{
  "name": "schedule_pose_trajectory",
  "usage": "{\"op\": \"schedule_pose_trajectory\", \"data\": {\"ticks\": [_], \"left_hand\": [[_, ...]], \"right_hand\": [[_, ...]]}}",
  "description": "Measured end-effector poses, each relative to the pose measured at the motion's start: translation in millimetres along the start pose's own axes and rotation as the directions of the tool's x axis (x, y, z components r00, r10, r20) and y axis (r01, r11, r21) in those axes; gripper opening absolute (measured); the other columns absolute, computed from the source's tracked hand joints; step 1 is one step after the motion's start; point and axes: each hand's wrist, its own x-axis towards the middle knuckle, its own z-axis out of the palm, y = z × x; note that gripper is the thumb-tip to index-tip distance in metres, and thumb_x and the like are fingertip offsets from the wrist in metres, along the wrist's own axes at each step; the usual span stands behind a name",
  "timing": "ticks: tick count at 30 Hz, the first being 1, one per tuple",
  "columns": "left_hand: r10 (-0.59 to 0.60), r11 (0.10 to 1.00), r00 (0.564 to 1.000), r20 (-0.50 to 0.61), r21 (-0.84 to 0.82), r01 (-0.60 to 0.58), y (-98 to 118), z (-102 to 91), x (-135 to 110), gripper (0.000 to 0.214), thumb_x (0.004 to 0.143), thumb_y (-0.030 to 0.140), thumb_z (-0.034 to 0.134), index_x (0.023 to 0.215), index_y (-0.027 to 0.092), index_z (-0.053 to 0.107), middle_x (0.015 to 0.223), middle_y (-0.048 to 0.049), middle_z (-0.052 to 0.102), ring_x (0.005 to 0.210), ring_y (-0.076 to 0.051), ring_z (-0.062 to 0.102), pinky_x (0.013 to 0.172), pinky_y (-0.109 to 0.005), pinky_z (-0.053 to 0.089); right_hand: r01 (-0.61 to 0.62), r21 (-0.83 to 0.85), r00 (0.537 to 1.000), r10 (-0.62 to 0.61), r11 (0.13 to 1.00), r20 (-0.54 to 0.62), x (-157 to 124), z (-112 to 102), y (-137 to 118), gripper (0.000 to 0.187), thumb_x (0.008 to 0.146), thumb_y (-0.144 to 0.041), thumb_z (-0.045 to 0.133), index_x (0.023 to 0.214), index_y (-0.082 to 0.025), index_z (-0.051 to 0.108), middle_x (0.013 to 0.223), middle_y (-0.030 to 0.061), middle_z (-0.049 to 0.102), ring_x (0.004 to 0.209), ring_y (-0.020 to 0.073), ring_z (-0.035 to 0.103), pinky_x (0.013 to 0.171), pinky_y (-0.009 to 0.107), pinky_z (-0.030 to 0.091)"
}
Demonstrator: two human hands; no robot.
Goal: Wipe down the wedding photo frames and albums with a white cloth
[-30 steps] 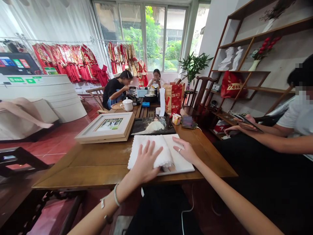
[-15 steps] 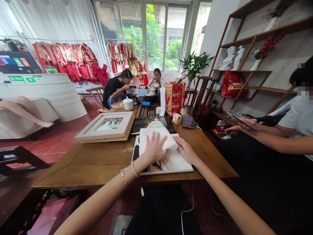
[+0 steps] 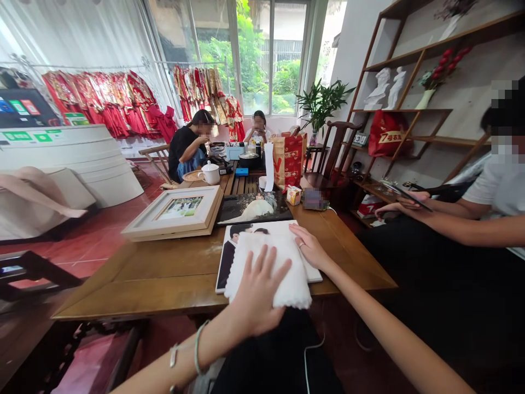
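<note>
Now on the brown table my big photo lies flat by the near edge with the white cloth over its near part, so I think the wiping is partway done, my left hand spread flat on the cloth, my right hand open on the photo beside it.
</note>
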Motion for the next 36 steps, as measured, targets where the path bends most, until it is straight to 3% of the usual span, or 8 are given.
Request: {"op": "schedule_pose_trajectory", "data": {"ticks": [4, 9, 13, 17, 22, 27, 33, 36], "left_hand": [[0.019, 1.0, 0.998, -0.052, -0.02, -0.021, 9.0, 7.8, -2.0, 0.085, 0.072, 0.052, 0.057, 0.145, 0.03, 0.017, 0.153, -0.0113, 0.012, 0.139, -0.037, 0.002, 0.108, -0.06, 0.007], [-0.168, 0.985, 0.977, -0.128, 0.024, 0.173, 5.1, 7.9, 49.2, 0.077, 0.075, 0.048, 0.057, 0.142, 0.024, 0.028, 0.149, -0.0166, 0.023, 0.136, -0.041, 0.013, 0.105, -0.062, 0.012], [-0.313, 0.942, 0.937, -0.153, 0.072, 0.326, 20.4, 5.7, 72.8, 0.075, 0.076, 0.046, 0.055, 0.142, 0.018, 0.031, 0.147, -0.0207, 0.026, 0.135, -0.044, 0.015, 0.101, -0.067, 0.012], [-0.319, 0.929, 0.934, -0.159, 0.142, 0.341, 50.2, 12.7, 56.0, 0.086, 0.071, 0.051, 0.058, 0.143, 0.014, 0.028, 0.147, -0.0235, 0.025, 0.134, -0.048, 0.011, 0.099, -0.072, 0.01], [-0.06, 0.981, 0.989, -0.136, 0.177, 0.083, 70.2, 20.5, 14.3, 0.094, 0.068, 0.054, 0.058, 0.143, 0.007, 0.024, 0.149, -0.0243, 0.017, 0.136, -0.045, 0.0, 0.102, -0.071, 0.006], [0.018, 0.997, 1.0, -0.022, 0.077, -0.016, 41.6, 7.9, 11.6, 0.084, 0.07, 0.043, 0.058, 0.143, 0.015, 0.026, 0.15, -0.0202, 0.016, 0.138, -0.039, 0.009, 0.105, -0.064, 0.015], [-0.128, 0.985, 0.989, -0.07, 0.107, 0.135, -24.3, -5.5, 64.5, 0.067, 0.074, 0.015, 0.055, 0.137, 0.027, 0.036, 0.148, -0.009, 0.029, 0.135, -0.03, 0.025, 0.106, -0.054, 0.025], [-0.092, 0.988, 0.992, -0.09, 0.113, 0.102, -48.4, -6.7, 94.5, 0.066, 0.076, 0.011, 0.053, 0.138, 0.026, 0.035, 0.147, -0.0094, 0.031, 0.135, -0.03, 0.026, 0.105, -0.053, 0.026]], "right_hand": [[-0.013, 0.041, 1.0, 0.013, 0.999, 0.004, 0.0, 0.0, 0.8, 0.038, 0.083, -0.028, 0.044, 0.116, -0.022, 0.063, 0.13, 0.0072, 0.055, 0.125, 0.0225, 0.046, 0.11, 0.046, 0.03], [-0.062, 0.181, 0.998, 0.06, 0.982, 0.02, 3.1, 0.7, 8.3, 0.041, 0.08, -0.043, 0.05, 0.114, -0.024, 0.064, 0.129, 0.0067, 0.057, 0.126, 0.0236, 0.045, 0.109, 0.043, 0.031], [-0.095, 0.258, 0.996, 0.091, 0.962, 0.025, 5.4, 0.4, 16.7, 0.05, 0.075, -0.055, 0.054, 0.113, -0.024, 0.065, 0.128, 0.0079, 0.057, 0.126, 0.0279, 0.045, 0.108, 0.047, 0.031], [-0.036, 0.197, 0.998, 0.027, 0.98, 0.049, 5.3, -1.8, 19.2, 0.05, 0.078, -0.057, 0.052, 0.113, -0.025, 0.064, 0.129, 0.0079, 0.057, 0.125, 0.0266, 0.046, 0.109, 0.045, 0.03], [0.02, 0.118, 0.998, -0.028, 0.993, 0.059, 3.4, -2.7, 17.8, 0.045, 0.083, -0.052, 0.048, 0.116, -0.025, 0.063, 0.131, 0.0094, 0.054, 0.127, 0.0265, 0.044, 0.109, 0.049, 0.03], [0.038, 0.055, 0.998, -0.041, 0.998, 0.056, 2.1, -1.5, 13.9, 0.04, 0.083, -0.038, 0.05, 0.118, -0.023, 0.061, 0.131, 0.0096, 0.054, 0.126, 0.0255, 0.044, 0.109, 0.048, 0.03], [0.026, -0.016, 0.998, -0.025, 1.0, 0.056, 1.9, -0.8, 3.7, 0.041, 0.081, -0.022, 0.046, 0.12, -0.02, 0.059, 0.132, 0.0104, 0.053, 0.127, 0.024, 0.043, 0.109, 0.046, 0.031], [0.026, -0.041, 0.999, -0.025, 0.999, 0.043, 2.1, 0.2, 0.5, 0.039, 0.081, -0.021, 0.045, 0.117, -0.019, 0.06, 0.13, 0.0116, 0.054, 0.126, 0.0242, 0.044, 0.108, 0.046, 0.031]]}}
